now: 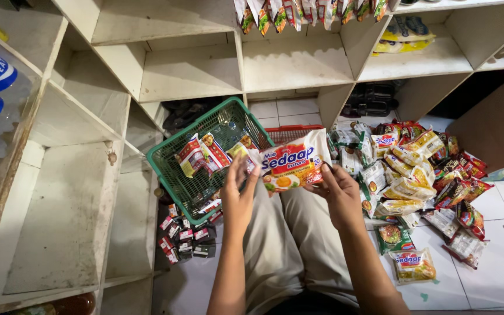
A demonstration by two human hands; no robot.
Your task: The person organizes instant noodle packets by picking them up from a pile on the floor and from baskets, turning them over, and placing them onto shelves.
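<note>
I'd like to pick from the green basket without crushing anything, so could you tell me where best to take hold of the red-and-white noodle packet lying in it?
Probably by its upper left edge, coming from above. The red-and-white noodle packet lies flat and tilted against the green basket wall, its crimped end uppermost and clear of the other packets, so that flat seam looks easiest to pinch.

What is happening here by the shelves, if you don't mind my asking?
A person sitting on the tiled floor holds one instant noodle packet between the left hand and right hand. A green basket on the left holds a few packets, a pile of noodle packets lies on the right, and the white shelves ahead are mostly bare.
</note>
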